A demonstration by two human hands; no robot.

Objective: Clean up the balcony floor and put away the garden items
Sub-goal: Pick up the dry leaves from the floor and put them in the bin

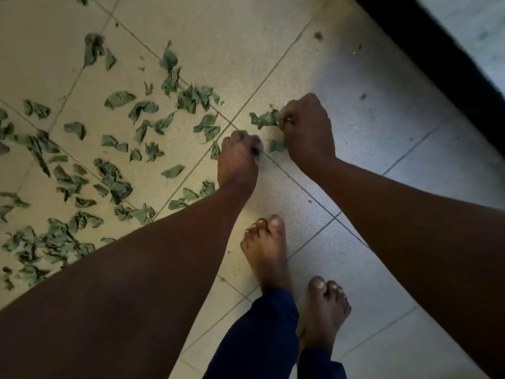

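While dry green leaves (82, 165) lie scattered over the tiled floor (341, 110), both hands reach down: the right hand (307, 129) grips a crumpled leaf (263, 119), the left hand (239, 155) curls round leaf scraps.

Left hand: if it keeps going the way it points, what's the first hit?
Probably the leaf lying just beyond the left hand at the tile joint, though height above the floor is unclear.

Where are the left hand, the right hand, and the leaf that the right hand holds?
left hand (237, 160), head view, on the back of the hand.
right hand (307, 127), head view, on the back of the hand.
leaf (263, 119), head view, on its crumpled middle.
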